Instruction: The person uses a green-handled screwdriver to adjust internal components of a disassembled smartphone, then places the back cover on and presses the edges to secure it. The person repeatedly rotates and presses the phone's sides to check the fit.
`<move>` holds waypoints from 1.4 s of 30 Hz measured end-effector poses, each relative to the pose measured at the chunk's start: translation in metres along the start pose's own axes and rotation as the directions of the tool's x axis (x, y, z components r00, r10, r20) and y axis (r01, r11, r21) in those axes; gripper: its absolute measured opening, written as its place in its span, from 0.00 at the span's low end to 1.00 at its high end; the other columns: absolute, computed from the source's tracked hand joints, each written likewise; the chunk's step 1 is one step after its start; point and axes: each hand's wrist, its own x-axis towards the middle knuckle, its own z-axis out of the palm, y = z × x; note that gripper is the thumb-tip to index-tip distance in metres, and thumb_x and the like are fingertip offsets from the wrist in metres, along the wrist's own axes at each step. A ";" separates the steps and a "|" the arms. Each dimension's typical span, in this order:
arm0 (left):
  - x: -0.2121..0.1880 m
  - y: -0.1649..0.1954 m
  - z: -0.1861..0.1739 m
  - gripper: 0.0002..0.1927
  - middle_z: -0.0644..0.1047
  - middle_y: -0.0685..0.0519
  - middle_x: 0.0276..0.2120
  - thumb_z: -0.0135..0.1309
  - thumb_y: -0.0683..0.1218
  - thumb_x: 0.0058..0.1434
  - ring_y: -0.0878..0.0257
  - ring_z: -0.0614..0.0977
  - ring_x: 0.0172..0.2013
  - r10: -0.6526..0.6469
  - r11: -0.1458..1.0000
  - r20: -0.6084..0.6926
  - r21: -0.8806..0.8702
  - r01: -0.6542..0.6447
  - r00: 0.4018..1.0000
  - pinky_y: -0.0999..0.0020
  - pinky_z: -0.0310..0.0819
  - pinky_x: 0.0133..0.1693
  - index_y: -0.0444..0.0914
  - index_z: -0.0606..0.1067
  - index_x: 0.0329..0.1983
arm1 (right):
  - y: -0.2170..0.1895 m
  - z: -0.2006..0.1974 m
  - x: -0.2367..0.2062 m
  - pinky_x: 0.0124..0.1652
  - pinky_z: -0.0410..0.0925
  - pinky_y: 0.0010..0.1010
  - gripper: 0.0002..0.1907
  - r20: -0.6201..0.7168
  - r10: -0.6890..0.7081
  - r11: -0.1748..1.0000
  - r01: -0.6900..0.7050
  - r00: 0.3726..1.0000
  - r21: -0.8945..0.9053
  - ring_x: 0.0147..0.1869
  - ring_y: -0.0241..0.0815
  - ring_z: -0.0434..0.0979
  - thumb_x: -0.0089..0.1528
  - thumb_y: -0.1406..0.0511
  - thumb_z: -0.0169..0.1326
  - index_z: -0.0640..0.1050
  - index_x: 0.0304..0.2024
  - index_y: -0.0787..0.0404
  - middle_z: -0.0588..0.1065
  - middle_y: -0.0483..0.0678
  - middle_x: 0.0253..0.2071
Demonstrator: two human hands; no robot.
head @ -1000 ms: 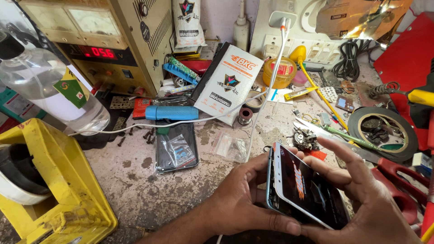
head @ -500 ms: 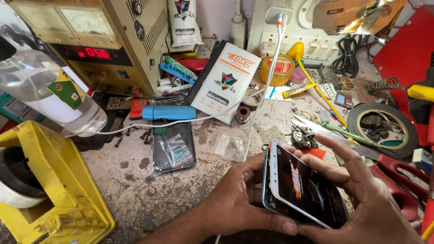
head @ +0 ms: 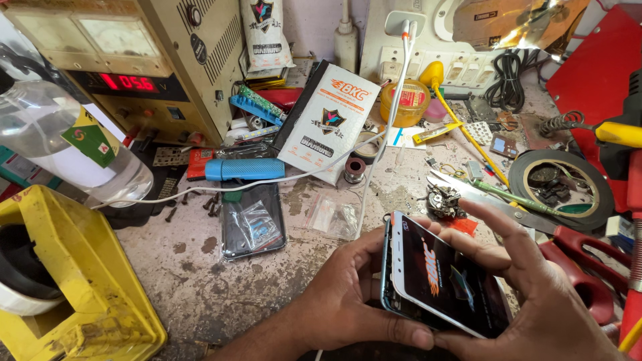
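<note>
Right of the dark phone [head: 253, 220] lying flat on the surface [head: 200, 281], both hands cradle a smartphone [head: 438, 277]: left hand [head: 354, 301] fingers curled under its edge, right hand [head: 535, 301] fingers pinching the far side. Thin, stiff, slick glass, likely fragile; best held by the edges.

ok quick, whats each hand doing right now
left hand: closed on the phone, gripping its left edge.
right hand: holding the phone's right side, fingers over its screen.

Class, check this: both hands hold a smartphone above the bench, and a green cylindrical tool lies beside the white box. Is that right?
Not quite: the cylindrical tool is blue, as the head view shows. The left hand and right hand do hold the smartphone; the tool lies beside the white box.
</note>
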 end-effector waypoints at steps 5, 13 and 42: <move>-0.001 0.001 0.001 0.51 0.76 0.50 0.61 0.77 0.42 0.49 0.62 0.78 0.61 0.009 1.000 0.004 0.004 -0.009 1.000 0.60 0.75 0.64 0.35 0.64 0.75 | 0.000 0.000 0.001 0.58 0.71 0.31 0.73 -0.003 -0.022 1.000 0.022 1.000 -0.006 0.63 0.40 0.79 0.37 0.62 0.80 0.56 0.80 0.54 0.80 0.52 0.59; 0.000 -0.001 0.000 0.52 0.75 0.49 0.62 0.76 0.42 0.50 0.61 0.77 0.63 0.027 1.000 0.011 -0.011 -0.026 1.000 0.59 0.72 0.67 0.34 0.61 0.76 | 0.002 0.000 0.000 0.59 0.70 0.31 0.72 -0.024 0.001 0.997 -0.003 1.000 -0.078 0.63 0.40 0.79 0.36 0.59 0.80 0.57 0.80 0.52 0.80 0.50 0.58; -0.003 0.018 0.001 0.45 0.67 0.48 0.70 0.61 0.50 0.63 0.61 0.70 0.68 0.037 0.998 0.073 0.042 -0.040 0.997 0.62 0.62 0.69 0.36 0.53 0.78 | -0.002 0.005 0.004 0.60 0.67 0.46 0.63 -0.010 -0.589 0.697 0.501 0.808 -0.513 0.63 0.62 0.76 0.48 0.49 0.72 0.51 0.72 0.70 0.73 0.59 0.62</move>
